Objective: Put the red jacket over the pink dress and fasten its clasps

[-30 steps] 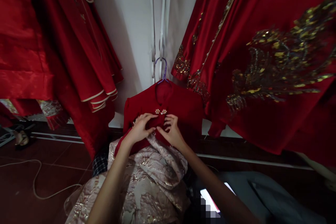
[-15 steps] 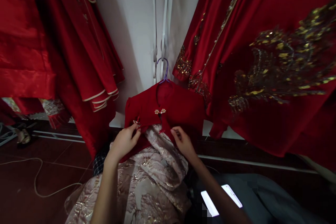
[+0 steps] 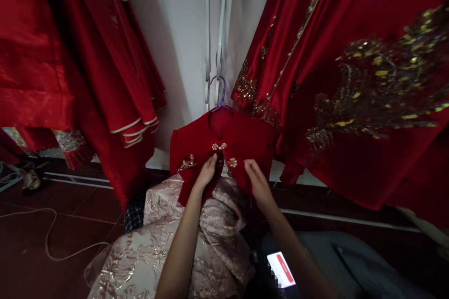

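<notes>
The jacket (image 3: 245,133) hangs on a purple hanger (image 3: 223,89), its neckline and shoulders beyond both hands and its parted front between them. A clasp (image 3: 219,146) spans the top of the opening; a second ornament (image 3: 232,162) sits on the right front edge. The left hand (image 3: 207,173) is at the left front edge just below the clasp, fingers narrow and close to the cloth; I cannot tell whether they pinch it. The right hand (image 3: 258,182) is just right of the second ornament, thumb and fingers close together; its grip cannot be told either. A brooch (image 3: 187,162) lies toward the jacket's left edge. Pale brocade (image 3: 168,238) spreads below the jacket's lower edge, and a phone (image 3: 281,269) glows beside the right forearm.
</notes>
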`<state>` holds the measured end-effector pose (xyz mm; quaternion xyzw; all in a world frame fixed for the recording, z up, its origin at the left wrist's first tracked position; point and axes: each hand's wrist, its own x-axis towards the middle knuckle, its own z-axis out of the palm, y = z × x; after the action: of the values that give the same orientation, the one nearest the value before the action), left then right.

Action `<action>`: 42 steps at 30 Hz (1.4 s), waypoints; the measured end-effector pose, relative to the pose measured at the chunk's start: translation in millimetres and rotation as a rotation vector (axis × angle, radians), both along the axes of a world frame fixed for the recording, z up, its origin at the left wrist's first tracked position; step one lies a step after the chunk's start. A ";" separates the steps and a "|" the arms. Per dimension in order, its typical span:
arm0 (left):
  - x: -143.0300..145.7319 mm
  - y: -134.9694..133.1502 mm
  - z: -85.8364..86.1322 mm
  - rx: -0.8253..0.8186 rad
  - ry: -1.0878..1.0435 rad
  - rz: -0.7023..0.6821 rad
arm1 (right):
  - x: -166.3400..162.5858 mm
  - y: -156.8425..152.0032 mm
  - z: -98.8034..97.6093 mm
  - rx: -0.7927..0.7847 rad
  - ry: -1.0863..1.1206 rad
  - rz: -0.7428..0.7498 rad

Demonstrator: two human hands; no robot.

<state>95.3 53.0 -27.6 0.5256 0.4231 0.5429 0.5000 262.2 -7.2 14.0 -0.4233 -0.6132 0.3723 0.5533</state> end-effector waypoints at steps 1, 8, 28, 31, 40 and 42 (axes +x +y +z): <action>-4.2 -5.5 2.8 -0.052 -0.107 -0.057 | -7.5 -2.4 -3.2 0.033 -0.087 0.035; -46.0 -43.9 19.9 -0.147 -0.235 -0.305 | -37.1 -4.1 -19.6 0.104 -0.298 0.100; -83.4 -56.7 32.9 -0.094 0.018 -0.109 | -89.1 12.4 -16.1 0.101 -0.266 0.045; -80.9 -50.6 30.2 -0.083 0.046 0.009 | -85.8 16.5 -15.3 0.090 -0.226 0.079; -84.6 -22.0 -3.6 0.206 0.059 0.534 | -66.3 18.9 -7.1 0.008 -0.178 0.082; -84.9 -19.0 -8.8 0.193 0.023 0.525 | -69.2 19.3 -3.3 0.011 -0.134 0.116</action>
<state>10.5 34.1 -36.4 0.4494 0.4965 0.6858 0.2849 193.0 12.1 10.7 -0.4079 -0.6743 0.3713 0.4910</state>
